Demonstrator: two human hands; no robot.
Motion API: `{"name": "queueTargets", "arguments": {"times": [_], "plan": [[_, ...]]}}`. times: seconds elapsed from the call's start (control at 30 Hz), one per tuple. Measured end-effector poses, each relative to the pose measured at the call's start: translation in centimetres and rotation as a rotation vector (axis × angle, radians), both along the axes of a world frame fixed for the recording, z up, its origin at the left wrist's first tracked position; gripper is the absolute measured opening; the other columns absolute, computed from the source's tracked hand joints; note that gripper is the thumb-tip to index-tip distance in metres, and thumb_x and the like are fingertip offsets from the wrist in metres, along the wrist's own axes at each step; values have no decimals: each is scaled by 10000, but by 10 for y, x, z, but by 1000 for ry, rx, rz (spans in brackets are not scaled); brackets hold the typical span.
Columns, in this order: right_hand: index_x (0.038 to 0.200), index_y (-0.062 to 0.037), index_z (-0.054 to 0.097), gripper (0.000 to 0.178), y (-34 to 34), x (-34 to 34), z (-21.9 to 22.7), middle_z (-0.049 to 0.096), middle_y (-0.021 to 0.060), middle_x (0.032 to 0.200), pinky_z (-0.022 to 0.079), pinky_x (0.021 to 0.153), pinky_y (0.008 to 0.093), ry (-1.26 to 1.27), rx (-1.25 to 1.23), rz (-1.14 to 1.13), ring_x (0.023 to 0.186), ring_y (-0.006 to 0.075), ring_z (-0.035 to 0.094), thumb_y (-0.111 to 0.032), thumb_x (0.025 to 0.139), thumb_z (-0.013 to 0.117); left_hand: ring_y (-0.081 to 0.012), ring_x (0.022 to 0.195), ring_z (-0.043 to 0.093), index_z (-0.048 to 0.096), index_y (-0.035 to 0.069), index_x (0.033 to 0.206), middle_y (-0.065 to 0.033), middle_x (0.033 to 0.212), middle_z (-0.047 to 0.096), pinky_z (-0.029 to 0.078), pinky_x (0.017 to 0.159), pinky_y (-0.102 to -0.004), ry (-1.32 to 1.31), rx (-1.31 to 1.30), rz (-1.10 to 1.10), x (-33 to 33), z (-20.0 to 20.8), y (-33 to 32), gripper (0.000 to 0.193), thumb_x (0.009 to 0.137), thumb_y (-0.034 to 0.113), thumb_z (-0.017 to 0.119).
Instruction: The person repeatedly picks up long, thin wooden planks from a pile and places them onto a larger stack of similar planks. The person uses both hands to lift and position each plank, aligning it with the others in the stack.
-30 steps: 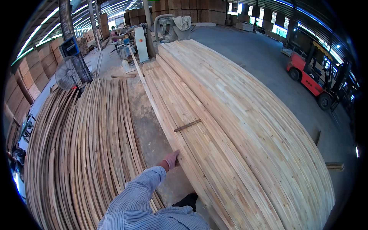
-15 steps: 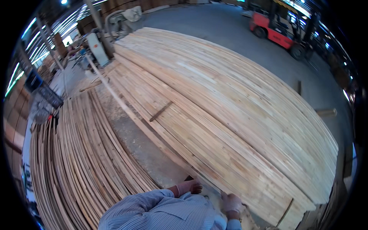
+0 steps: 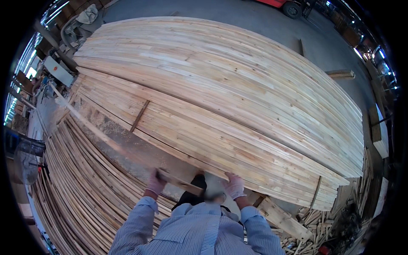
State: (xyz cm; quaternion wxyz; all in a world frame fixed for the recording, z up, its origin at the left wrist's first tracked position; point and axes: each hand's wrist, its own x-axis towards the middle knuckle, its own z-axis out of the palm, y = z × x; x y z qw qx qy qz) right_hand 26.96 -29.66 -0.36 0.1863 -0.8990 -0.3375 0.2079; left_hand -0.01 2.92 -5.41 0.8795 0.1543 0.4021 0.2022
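The person's pale-gloved left hand (image 3: 156, 184) is gripping a long, narrow, light-brown wooden board (image 3: 113, 144), which is slanting between rough brown wooden strips (image 3: 100, 172) and broad, pale, stacked wooden panels (image 3: 221, 72). The pale-gloved right hand (image 3: 234, 186) is touching the panels' near edge; whether its fingers are clasping anything is unclear.

Strip pile (image 3: 91, 170) L of bd. stack (image 3: 204, 131); cross-strip (image 3: 140, 116) atop; forklift (image 3: 292, 9) bhd.

left hand (image 3: 156, 182) curled, right hand (image 3: 234, 186) forward
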Motion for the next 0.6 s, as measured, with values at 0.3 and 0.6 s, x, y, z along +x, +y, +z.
{"name": "queueTargets", "arguments": {"times": [0.3, 0.6], "plan": [[1236, -117, 601, 544, 9, 192, -63, 683, 109, 1104, 491, 890, 426, -184, -528, -164, 1034, 281, 659, -489, 850, 692, -322, 1133, 529, 469, 56, 1320, -138, 1242, 550, 427, 1036, -487, 123, -140, 210, -7, 48, 51, 644, 960, 590, 493], [1253, -101, 571, 649, 84, 285, -92, 656, 113, 1171, 489, 875, 415, -387, -628, -47, 1092, 271, 635, -401, 727, 806, -268, 723, 476, 504, 89, 1028, -85, 809, 502, 445, 773, -443, 181, -360, 158, -117, 20, 7, 551, 1011, 619, 355]]}}
